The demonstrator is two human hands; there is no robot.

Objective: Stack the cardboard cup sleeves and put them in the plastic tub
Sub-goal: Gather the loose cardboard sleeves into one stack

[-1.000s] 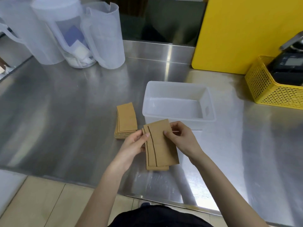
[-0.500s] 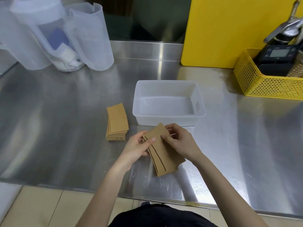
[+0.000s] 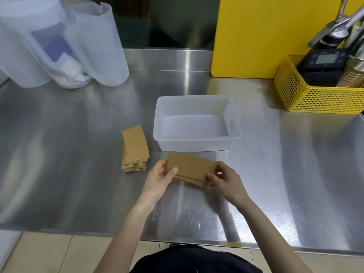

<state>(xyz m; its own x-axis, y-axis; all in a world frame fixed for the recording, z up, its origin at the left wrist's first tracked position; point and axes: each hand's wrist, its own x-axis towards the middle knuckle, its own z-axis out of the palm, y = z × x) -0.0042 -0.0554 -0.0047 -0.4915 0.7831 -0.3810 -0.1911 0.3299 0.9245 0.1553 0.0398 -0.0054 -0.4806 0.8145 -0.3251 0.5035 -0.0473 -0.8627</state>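
Observation:
A small bunch of flat brown cardboard cup sleeves is held lengthwise between both hands just above the steel counter. My left hand pinches its left end, and my right hand grips its right end. A neat stack of more sleeves lies on the counter to the left. The translucent white plastic tub stands just beyond the held bunch, with nothing in it.
Several clear plastic pitchers crowd the back left of the steel counter. A yellow board leans at the back. A yellow mesh basket with a black scale and tools sits at the far right.
The held sleeves have been turned from pointing toward me to lying crosswise, and closed up into a tighter bunch. Both hands shifted to its two ends.

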